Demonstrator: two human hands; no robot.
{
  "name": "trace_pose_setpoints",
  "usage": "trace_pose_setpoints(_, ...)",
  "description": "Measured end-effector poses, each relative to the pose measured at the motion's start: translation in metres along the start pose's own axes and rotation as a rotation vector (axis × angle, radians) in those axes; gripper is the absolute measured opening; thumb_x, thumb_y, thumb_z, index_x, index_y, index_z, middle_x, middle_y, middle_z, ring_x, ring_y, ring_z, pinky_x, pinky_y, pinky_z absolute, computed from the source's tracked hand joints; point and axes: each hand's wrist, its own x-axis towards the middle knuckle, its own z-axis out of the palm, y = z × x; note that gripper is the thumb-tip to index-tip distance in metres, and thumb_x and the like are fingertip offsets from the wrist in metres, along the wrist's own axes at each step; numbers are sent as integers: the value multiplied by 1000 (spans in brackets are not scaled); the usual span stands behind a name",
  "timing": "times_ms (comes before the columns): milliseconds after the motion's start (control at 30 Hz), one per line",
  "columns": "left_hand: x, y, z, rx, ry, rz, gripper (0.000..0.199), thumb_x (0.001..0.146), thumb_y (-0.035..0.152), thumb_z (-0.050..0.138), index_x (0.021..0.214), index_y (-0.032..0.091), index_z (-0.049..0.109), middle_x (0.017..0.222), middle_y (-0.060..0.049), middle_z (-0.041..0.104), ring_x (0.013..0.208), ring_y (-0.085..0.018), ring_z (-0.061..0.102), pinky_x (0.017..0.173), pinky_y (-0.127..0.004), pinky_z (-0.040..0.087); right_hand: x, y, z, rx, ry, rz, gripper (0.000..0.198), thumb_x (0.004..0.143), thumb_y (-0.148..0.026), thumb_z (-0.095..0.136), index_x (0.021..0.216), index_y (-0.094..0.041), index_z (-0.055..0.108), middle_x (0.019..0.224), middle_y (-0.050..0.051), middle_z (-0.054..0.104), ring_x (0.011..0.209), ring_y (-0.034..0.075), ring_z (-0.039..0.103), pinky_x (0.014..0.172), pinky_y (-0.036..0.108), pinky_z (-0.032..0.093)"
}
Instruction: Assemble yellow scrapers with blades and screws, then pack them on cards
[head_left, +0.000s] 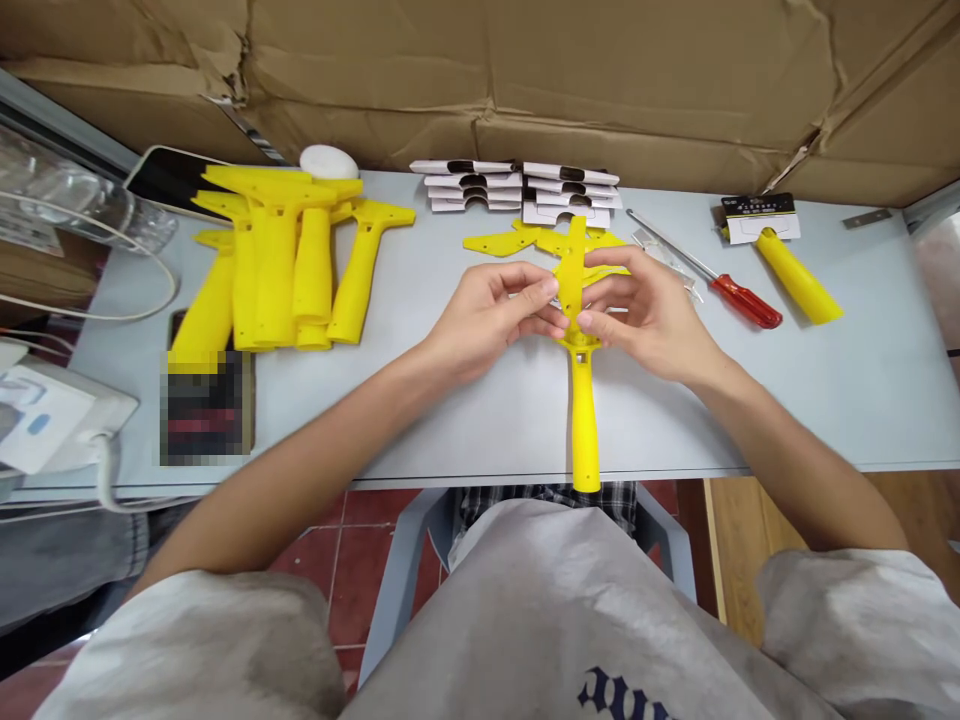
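Observation:
A yellow plastic T-shaped handle (pixel 584 420) lies in front of me, its grip pointing towards my body and its end at the table's front edge. Over its head a flat yellow plastic piece (pixel 572 265) with small holes stands lengthwise between my hands. My left hand (pixel 504 310) is closed in a pinch at that piece's left edge; a tiny shiny bit shows by the fingertips, too small to name. From the other side, my right hand (pixel 649 308) grips the flat piece, thumb low near the handle's head. More flat yellow pieces (pixel 501 243) lie just behind, partly hidden by the hands.
Several yellow handles (pixel 274 270) are piled at left, near a phone (pixel 176 175) and a white round object (pixel 328 161). Folded card sleeves (pixel 472 187) stand at the back. A red-handled screwdriver (pixel 746 300) and a carded yellow handle (pixel 799 280) lie at right. Cardboard boxes (pixel 645 80) line the rear.

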Motion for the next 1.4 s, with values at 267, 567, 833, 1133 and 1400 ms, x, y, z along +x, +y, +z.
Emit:
trace_pose_setpoints(267, 5, -4, -9, 551, 65, 169, 26, 106, 44, 84, 114, 20, 91, 114, -9, 89, 83, -19, 79, 84, -37, 65, 9, 20, -24, -10, 123, -83, 84, 82, -76, 107, 136, -21, 72, 98, 3, 74, 84, 10, 69, 72, 24, 61)
trace_pose_setpoints(567, 0, -5, -16, 955, -157, 249, 35, 116, 29, 63, 126, 23, 95, 136, -11, 90, 122, -32, 86, 108, -48, 65, -9, 46, -65, -222, 165, -117, 33, 106, -47, 85, 119, -17, 85, 102, 7, 78, 71, 8, 67, 60, 24, 56)
trace_pose_setpoints(833, -2, -1, -13, 1057, -94, 95, 32, 112, 32, 70, 124, 21, 97, 111, -11, 86, 100, -29, 80, 92, -44, 61, -22, 43, -57, -346, 217, -159, 41, 99, -48, 92, 126, -17, 94, 127, 12, 81, 99, 14, 78, 78, 26, 71)
trace_pose_setpoints(1133, -5, 16, -8, 1284, -176, 61, 41, 117, 30, 57, 118, 19, 97, 113, -14, 88, 97, -33, 82, 78, -44, 54, -29, 45, -45, -643, 103, -347, 51, 95, -45, 100, 140, -23, 93, 137, 9, 80, 92, 13, 74, 95, 34, 74)
trace_pose_setpoints(1400, -5, 12, -16, 1147, -196, 129, 34, 118, 36, 65, 123, 27, 97, 138, -9, 90, 116, -31, 87, 98, -47, 63, -27, 54, -44, -730, 111, -373, 46, 101, -44, 93, 141, -24, 92, 133, 9, 80, 117, 21, 80, 105, 38, 73)
